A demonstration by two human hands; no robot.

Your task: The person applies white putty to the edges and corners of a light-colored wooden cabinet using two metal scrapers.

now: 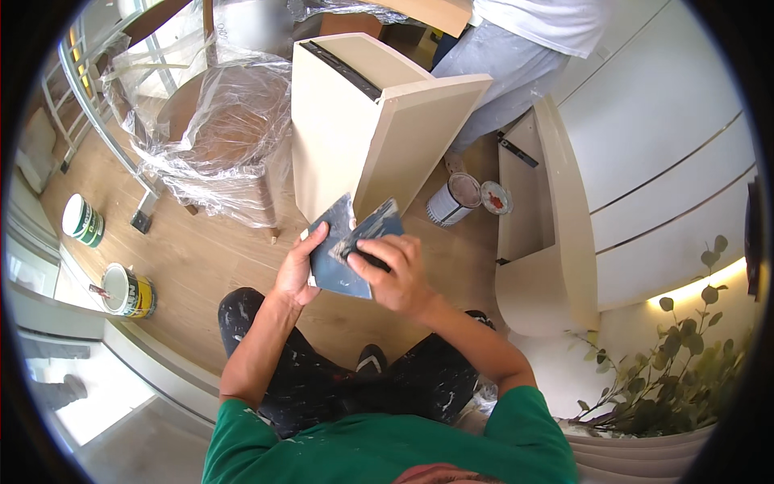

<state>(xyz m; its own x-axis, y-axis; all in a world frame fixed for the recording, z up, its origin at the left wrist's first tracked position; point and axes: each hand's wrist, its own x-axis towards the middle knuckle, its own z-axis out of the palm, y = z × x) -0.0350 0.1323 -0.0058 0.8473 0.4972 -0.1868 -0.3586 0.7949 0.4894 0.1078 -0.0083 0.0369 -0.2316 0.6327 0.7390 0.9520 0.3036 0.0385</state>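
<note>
In front of my lap, my left hand [296,273] grips a wide blue-grey filler spreader [337,277], thumb over its face. My right hand [407,274] is closed on a second filler spreader [382,225], which lies across the first one's face. Pale smears of filler show on both blades. Just beyond the spreaders stands a cream drawer [334,133] with a black runner on its upper edge. Its wide front panel [419,133] slants toward the right. Both spreaders overlap its lower corner in view.
Right of the drawer sits an opened tin [449,204] with its lid [496,198] beside it. Two tubs, a green-white one [84,221] and a yellow-labelled one [129,292], stand left. A plastic-wrapped chair [218,121], another person's legs [500,73], a cream cabinet piece [556,298] and plant [677,355] surround me.
</note>
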